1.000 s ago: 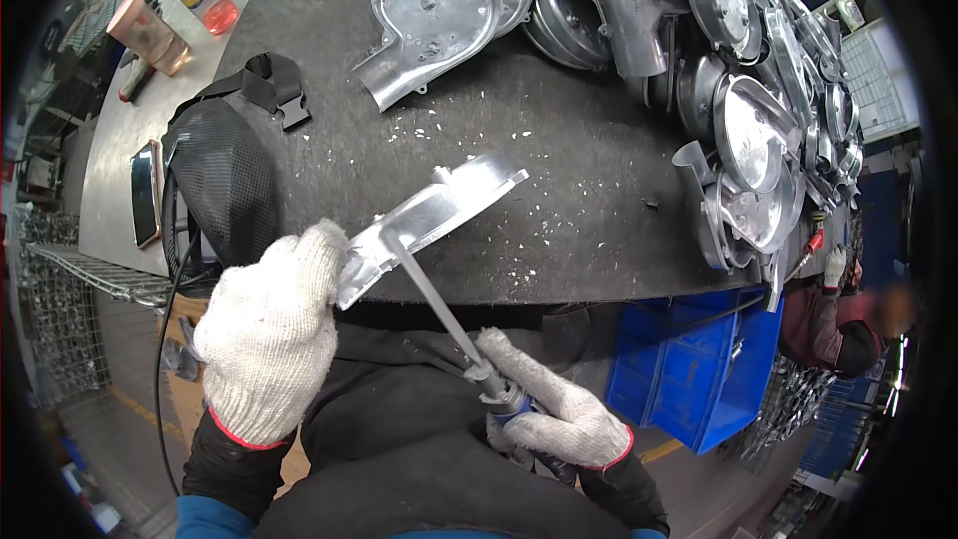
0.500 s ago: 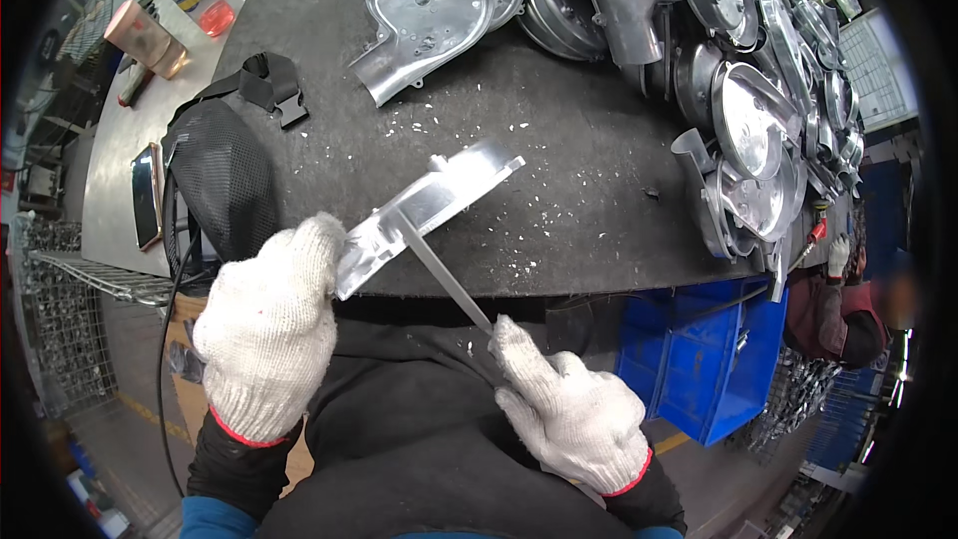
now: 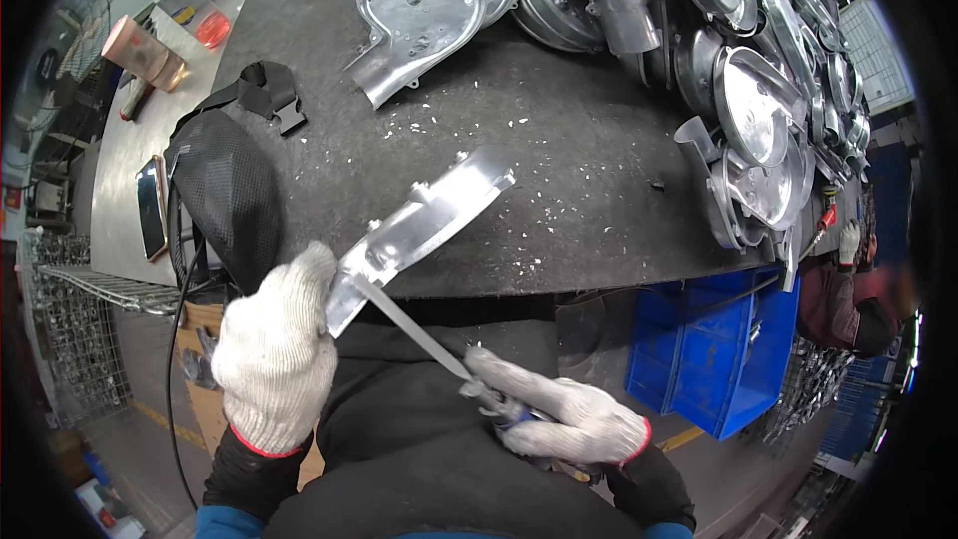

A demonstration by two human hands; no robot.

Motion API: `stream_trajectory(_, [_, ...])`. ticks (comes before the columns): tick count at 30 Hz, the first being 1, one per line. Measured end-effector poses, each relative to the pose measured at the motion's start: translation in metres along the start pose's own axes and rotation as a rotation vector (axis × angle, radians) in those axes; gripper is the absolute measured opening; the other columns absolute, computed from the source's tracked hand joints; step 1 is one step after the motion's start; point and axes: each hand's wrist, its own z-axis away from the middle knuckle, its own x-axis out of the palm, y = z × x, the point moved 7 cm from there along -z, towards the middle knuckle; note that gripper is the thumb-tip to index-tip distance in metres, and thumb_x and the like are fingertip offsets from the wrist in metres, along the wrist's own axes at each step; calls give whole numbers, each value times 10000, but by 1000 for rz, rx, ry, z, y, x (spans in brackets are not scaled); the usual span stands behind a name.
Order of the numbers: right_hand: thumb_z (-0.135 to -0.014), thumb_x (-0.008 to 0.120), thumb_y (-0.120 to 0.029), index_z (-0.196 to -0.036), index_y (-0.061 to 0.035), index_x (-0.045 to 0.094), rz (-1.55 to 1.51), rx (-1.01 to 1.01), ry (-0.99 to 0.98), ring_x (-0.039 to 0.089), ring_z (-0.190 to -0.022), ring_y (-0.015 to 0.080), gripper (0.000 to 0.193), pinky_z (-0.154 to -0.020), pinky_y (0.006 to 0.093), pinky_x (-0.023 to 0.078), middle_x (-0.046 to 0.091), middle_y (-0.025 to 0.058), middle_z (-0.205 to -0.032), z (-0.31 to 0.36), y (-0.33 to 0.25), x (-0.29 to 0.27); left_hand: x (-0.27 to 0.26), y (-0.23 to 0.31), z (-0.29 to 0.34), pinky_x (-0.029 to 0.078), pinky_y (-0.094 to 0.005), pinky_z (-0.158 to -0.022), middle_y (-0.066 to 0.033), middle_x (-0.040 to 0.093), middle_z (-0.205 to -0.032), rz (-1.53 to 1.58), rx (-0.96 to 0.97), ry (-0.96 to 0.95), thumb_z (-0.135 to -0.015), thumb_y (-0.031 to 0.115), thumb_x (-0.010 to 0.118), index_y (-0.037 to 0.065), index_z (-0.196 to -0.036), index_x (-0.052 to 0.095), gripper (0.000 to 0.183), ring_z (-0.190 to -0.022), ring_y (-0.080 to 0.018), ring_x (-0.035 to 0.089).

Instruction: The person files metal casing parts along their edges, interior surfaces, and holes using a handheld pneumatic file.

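My left hand (image 3: 277, 349), in a white knitted glove, is closed around the near end of a silvery cast-metal housing (image 3: 439, 215). The housing is tilted up edge-on above the table's front edge, with small bosses along its upper side. In my gloved right hand (image 3: 569, 414) is a flat file (image 3: 414, 327), gripped at its partly hidden handle, where some blue shows. Its blade slants up to the left, and the tip meets the housing's edge close to my left hand.
The dark tabletop (image 3: 589, 160) carries pale metal shavings. More housings lie at the back (image 3: 419, 5) and pile up on the right (image 3: 758, 110). A black mesh pouch (image 3: 225, 200), a phone (image 3: 152, 208) and cups are on the left. Blue bins (image 3: 714, 359) stand below; another person is far right.
The file has drawn down and left along the housing, toward my left hand. The housing has rolled, showing more of its curved side wall. My right hand has turned flatter.
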Motion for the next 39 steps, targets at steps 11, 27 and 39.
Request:
stream_trajectory(11, [-954,620,-168,-1705,-44,163,-210,-68,-126,557,-1194,167,888,-1113,287,416,539,115,-1514,-11,9,29,3,-3,1,620,-359,-852,-159,788,-1055,93,-96,-97,-744,-120,764,12,-1153,735,431,-963,-317,783])
stream_trajectory(27, [-1033,583,-175,-1720,-142,139,-163,-132,-164,518,-1450,258,818,-1173,353,410,438,129,-1657,-9,13,45,9,-5,9,630,-410,-781,-164,767,-1077,119,-97,-22,-758,-92,733,52,-1177,705,443,-909,-369,768])
stream_trajectory(39, [-985,710,-157,-1708,-132,231,-324,-265,109,623,-1161,170,868,-1066,255,442,608,124,-1501,21,29,18,-14,-87,41,597,-341,-843,-134,795,-971,365,-364,-324,-808,5,785,61,-1084,748,284,-962,-253,789])
